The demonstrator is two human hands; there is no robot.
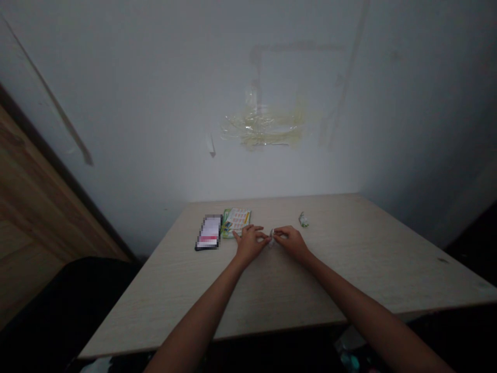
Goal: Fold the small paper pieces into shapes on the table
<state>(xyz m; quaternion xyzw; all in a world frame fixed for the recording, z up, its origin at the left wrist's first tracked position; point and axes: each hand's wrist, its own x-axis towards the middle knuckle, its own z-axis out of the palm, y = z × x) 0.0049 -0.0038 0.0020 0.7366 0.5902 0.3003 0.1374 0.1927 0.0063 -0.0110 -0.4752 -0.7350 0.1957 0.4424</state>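
Observation:
Over the middle of the table, my left hand (250,244) and my right hand (293,241) meet fingertip to fingertip. Between them is a small whitish piece (272,238), pinched from both sides; its exact kind is too small to make out. The fingers of both hands are bent in toward it. Just behind my left hand lies a green and white printed packet (236,218), partly covered by that hand. A crumpled green and white wrapper (304,220) rests beyond my right hand, apart from it.
A phone (208,232) with a blurred-out screen lies left of the packet. The pale wooden table (174,295) backs onto a wall (155,129) with tape marks. At the left is a dark chair-like shape (77,290) beside wooden boards.

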